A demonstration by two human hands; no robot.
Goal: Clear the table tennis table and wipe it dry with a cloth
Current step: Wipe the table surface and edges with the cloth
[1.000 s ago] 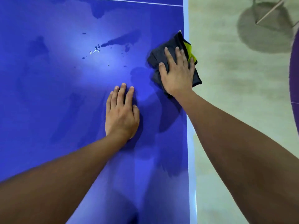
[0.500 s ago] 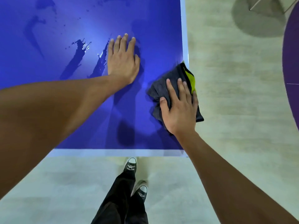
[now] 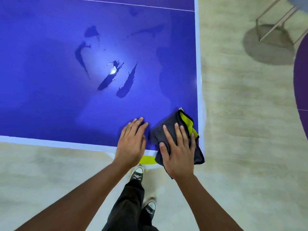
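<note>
The blue table tennis table (image 3: 50,105) fills the upper left, with white lines along its near and right edges. A dark grey cloth with a yellow inner side (image 3: 185,124) lies at the table's near right corner and hangs partly over the near edge. My right hand (image 3: 179,150) presses flat on the cloth with straight fingers. Just left of it, my left hand (image 3: 132,142) rests flat on the table at the near edge. Dark water streaks (image 3: 125,84) sit mid-table, under a bright light glare.
Pale floor surrounds the table. My legs in dark trousers and black sneakers (image 3: 137,175) stand below the near edge. A metal chair frame (image 3: 275,22) stands at the upper right. A purple floor patch (image 3: 302,72) curves along the right border.
Both hands have slid toward me to the table's near edge. The cloth came along under my right hand to the near right corner, and more wet streaks show mid-table.
</note>
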